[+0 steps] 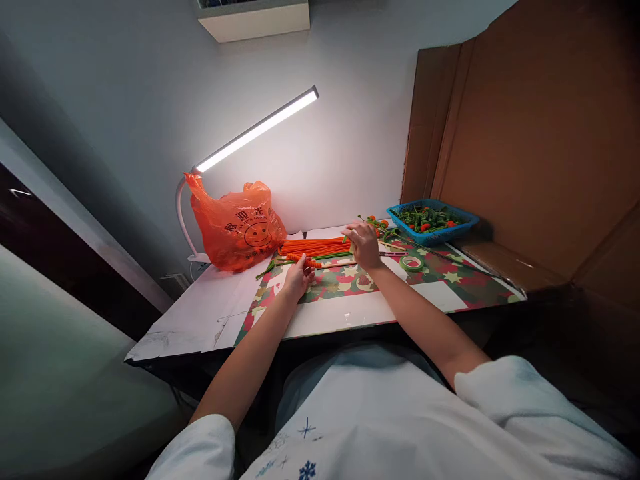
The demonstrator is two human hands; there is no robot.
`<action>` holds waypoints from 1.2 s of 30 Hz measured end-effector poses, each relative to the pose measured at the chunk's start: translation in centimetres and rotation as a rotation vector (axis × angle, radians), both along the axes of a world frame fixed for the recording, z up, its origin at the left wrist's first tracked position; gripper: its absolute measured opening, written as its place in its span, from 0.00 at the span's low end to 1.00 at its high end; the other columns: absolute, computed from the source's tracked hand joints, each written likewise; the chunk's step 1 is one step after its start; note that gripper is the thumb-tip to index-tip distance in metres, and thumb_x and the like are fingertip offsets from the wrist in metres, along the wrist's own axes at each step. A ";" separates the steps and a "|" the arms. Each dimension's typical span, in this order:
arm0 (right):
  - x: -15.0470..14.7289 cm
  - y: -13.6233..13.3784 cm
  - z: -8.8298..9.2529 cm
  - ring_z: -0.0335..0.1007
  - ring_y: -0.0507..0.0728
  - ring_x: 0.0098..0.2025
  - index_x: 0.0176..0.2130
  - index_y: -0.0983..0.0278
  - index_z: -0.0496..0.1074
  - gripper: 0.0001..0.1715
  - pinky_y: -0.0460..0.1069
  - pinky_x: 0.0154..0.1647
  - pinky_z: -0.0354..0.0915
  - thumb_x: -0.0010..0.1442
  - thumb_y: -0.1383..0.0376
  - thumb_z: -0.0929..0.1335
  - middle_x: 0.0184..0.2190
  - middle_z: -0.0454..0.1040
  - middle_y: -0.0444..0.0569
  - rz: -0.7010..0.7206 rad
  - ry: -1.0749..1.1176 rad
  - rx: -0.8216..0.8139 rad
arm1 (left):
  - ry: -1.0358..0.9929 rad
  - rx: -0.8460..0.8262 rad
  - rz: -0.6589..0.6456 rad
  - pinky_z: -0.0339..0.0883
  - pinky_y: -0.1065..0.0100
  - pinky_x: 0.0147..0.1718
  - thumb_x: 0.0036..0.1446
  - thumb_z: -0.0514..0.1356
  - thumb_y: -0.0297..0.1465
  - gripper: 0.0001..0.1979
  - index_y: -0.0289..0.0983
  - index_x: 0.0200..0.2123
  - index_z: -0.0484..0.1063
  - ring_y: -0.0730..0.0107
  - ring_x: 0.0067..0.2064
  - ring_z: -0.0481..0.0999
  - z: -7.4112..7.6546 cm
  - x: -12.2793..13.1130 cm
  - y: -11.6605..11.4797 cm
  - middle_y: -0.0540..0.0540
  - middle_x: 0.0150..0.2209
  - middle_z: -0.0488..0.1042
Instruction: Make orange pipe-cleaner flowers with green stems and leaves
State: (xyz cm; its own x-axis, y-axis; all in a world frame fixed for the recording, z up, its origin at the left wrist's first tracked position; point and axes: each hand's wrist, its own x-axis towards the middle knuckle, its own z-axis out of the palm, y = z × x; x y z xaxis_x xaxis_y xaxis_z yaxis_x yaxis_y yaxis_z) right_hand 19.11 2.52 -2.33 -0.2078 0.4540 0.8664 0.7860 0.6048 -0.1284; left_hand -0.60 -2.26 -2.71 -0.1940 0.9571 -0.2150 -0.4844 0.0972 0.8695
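My left hand (299, 277) is closed on an orange pipe cleaner coil (312, 263), wound round a thin wooden stick (340, 264) that points right. Raised over the stick's far end, my right hand (363, 245) has its fingers pinched together. A speck of green shows by those fingertips, but what they hold is too small to make out. Just behind both hands lies a bundle of straight orange pipe cleaners (313, 247). Several green stems (333, 255) lie along its front side. A roll of green tape (411, 263) rests right of my right hand.
An orange plastic bag (237, 227) stands at the back left beside a lit lamp (257, 131). At the back right, a blue basket (444, 235) holds green and orange pieces. Cardboard (530, 140) walls the right side. A patterned mat (453, 275) covers part of the table (200, 310).
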 end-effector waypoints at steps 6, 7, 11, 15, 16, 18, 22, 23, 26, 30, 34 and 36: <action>-0.4 0.6 -0.9 0.59 0.59 0.37 0.48 0.57 0.75 0.22 0.52 0.39 0.51 0.67 0.70 0.57 0.33 0.70 0.51 0.006 -0.047 -0.028 | 0.011 -0.004 0.003 0.59 0.78 0.16 0.61 0.58 0.35 0.11 0.34 0.30 0.67 0.79 0.17 0.65 0.0 0.0 0.1 0.52 0.18 0.65; -0.5 0.5 -0.9 0.59 0.59 0.37 0.48 0.58 0.75 0.21 0.52 0.39 0.50 0.67 0.69 0.57 0.33 0.70 0.51 0.005 -0.057 -0.048 | 0.016 -0.008 0.004 0.60 0.77 0.17 0.61 0.58 0.35 0.10 0.34 0.30 0.67 0.79 0.18 0.65 0.0 0.0 0.2 0.52 0.19 0.65; -0.9 0.2 -0.9 0.60 0.59 0.39 0.47 0.60 0.75 0.19 0.52 0.39 0.50 0.68 0.65 0.58 0.35 0.72 0.52 0.017 -0.102 -0.137 | 0.073 0.005 -0.007 0.58 0.77 0.16 0.58 0.60 0.35 0.11 0.35 0.27 0.65 0.80 0.17 0.63 -0.3 -0.1 0.4 0.53 0.19 0.64; -1.3 -0.1 -0.9 0.61 0.60 0.41 0.47 0.62 0.74 0.16 0.52 0.40 0.51 0.66 0.63 0.61 0.37 0.73 0.52 0.019 -0.136 -0.209 | 0.181 0.098 -0.217 0.54 0.76 0.16 0.48 0.67 0.37 0.16 0.36 0.24 0.62 0.82 0.16 0.57 -0.7 0.1 0.0 0.57 0.17 0.59; -1.4 -0.2 -1.0 0.61 0.60 0.41 0.47 0.62 0.74 0.15 0.52 0.41 0.51 0.66 0.62 0.62 0.37 0.73 0.52 0.021 -0.141 -0.217 | 0.226 0.128 -0.264 0.53 0.76 0.16 0.45 0.69 0.37 0.17 0.36 0.24 0.63 0.82 0.16 0.56 -0.8 0.2 -0.2 0.58 0.16 0.58; -1.9 -0.4 -1.1 0.62 0.61 0.42 0.46 0.63 0.74 0.15 0.53 0.42 0.52 0.65 0.61 0.62 0.38 0.73 0.53 0.025 -0.142 -0.224 | 0.354 0.186 -0.308 0.51 0.76 0.16 0.40 0.71 0.38 0.18 0.36 0.25 0.66 0.82 0.16 0.55 -1.0 0.6 -0.6 0.58 0.16 0.57; -3.0 -0.9 -1.5 0.62 0.62 0.42 0.46 0.64 0.74 0.16 0.53 0.41 0.52 0.65 0.59 0.62 0.39 0.74 0.55 0.019 -0.129 -0.240 | 0.556 0.267 -0.291 0.49 0.75 0.17 0.38 0.72 0.38 0.17 0.35 0.27 0.71 0.82 0.17 0.56 -1.4 1.1 -0.7 0.57 0.16 0.59; -3.3 -1.0 -1.5 0.62 0.62 0.42 0.46 0.65 0.73 0.17 0.54 0.41 0.52 0.65 0.59 0.62 0.39 0.74 0.55 0.017 -0.122 -0.244 | 0.552 0.270 -0.271 0.49 0.75 0.17 0.39 0.71 0.38 0.17 0.36 0.27 0.70 0.82 0.16 0.55 -1.5 1.2 -0.6 0.57 0.16 0.58; -3.6 -1.3 -1.5 0.62 0.62 0.44 0.50 0.67 0.71 0.20 0.53 0.41 0.53 0.65 0.60 0.60 0.43 0.74 0.56 0.017 -0.088 -0.241 | 0.405 0.226 -0.180 0.50 0.75 0.16 0.47 0.66 0.41 0.15 0.37 0.25 0.67 0.80 0.16 0.55 -1.5 1.1 -0.1 0.57 0.16 0.57; -3.3 -1.3 -1.4 0.62 0.61 0.43 0.54 0.66 0.70 0.21 0.52 0.41 0.54 0.67 0.67 0.57 0.42 0.74 0.55 0.062 -0.129 -0.227 | 0.167 0.124 0.007 0.51 0.75 0.14 0.56 0.58 0.46 0.17 0.38 0.26 0.65 0.79 0.16 0.58 -1.1 0.4 0.7 0.55 0.18 0.61; -3.3 -1.2 -1.5 0.63 0.60 0.41 0.57 0.63 0.68 0.24 0.52 0.39 0.53 0.65 0.73 0.57 0.38 0.75 0.53 0.092 -0.243 -0.195 | 0.003 0.127 0.059 0.45 0.76 0.12 0.58 0.56 0.49 0.19 0.39 0.29 0.64 0.79 0.14 0.52 -0.7 -0.1 0.9 0.57 0.16 0.56; -3.5 -1.2 -1.6 0.63 0.59 0.40 0.57 0.62 0.68 0.25 0.52 0.38 0.54 0.65 0.74 0.58 0.37 0.76 0.53 0.117 -0.282 -0.187 | -0.058 0.151 0.064 0.46 0.76 0.12 0.59 0.56 0.48 0.19 0.38 0.28 0.64 0.80 0.14 0.52 -0.6 -0.2 0.9 0.57 0.16 0.56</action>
State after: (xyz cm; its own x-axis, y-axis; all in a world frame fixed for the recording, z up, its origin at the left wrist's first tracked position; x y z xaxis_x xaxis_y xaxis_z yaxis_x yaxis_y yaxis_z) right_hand 15.65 1.33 -3.92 -0.4866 0.5586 0.6717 0.7334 0.6790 -0.0333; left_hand -0.77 -1.40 -3.28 -0.2474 0.9654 -0.0824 -0.5352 -0.0652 0.8422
